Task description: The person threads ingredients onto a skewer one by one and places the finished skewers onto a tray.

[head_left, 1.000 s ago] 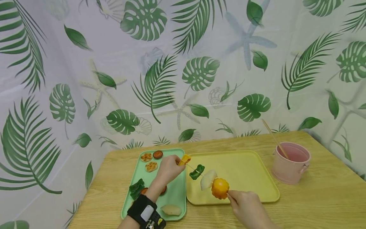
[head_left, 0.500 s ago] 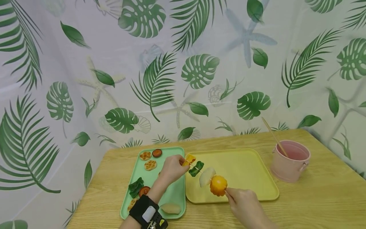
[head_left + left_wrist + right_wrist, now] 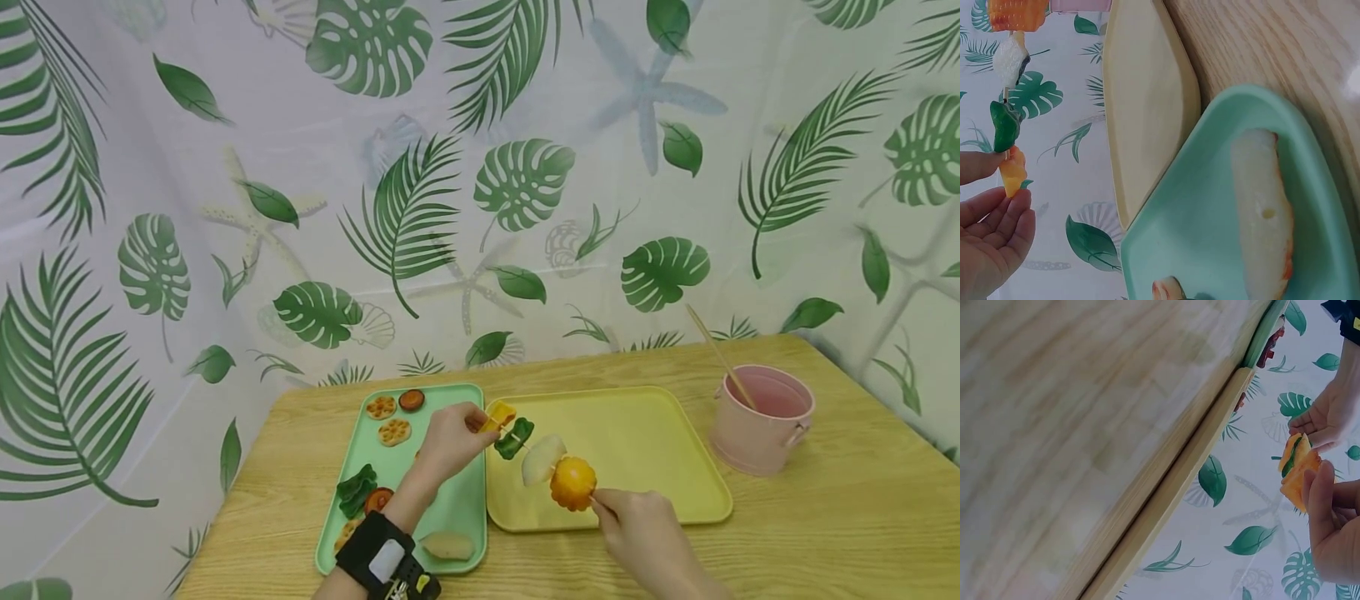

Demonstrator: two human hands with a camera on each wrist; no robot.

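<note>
A thin skewer slants above the yellow tray (image 3: 637,450), carrying several toy food pieces. Its near end is pinched by my right hand (image 3: 643,529), just below an orange-yellow corn piece (image 3: 573,483). Beyond the corn come a whitish slice (image 3: 543,460) and a folded green piece (image 3: 514,439). At the far end my left hand (image 3: 452,440) pinches a yellow-orange piece (image 3: 498,416); in the left wrist view this piece (image 3: 1014,172) is on the stick, against the green piece (image 3: 1005,127). In the right wrist view, fingers hide part of the corn (image 3: 1300,481).
Under my left forearm lies a green tray (image 3: 457,508) with lotus root slices (image 3: 394,431), red-brown round slices (image 3: 412,400), leafy greens (image 3: 357,492) and a pale oblong piece (image 3: 447,546). A pink bucket (image 3: 753,442) holding a wooden stick (image 3: 720,354) stands at the right.
My left hand has moved right along the skewer, bringing the yellow-orange piece from the tip up close to the green piece. My right hand keeps its pinch, having shifted slightly.
</note>
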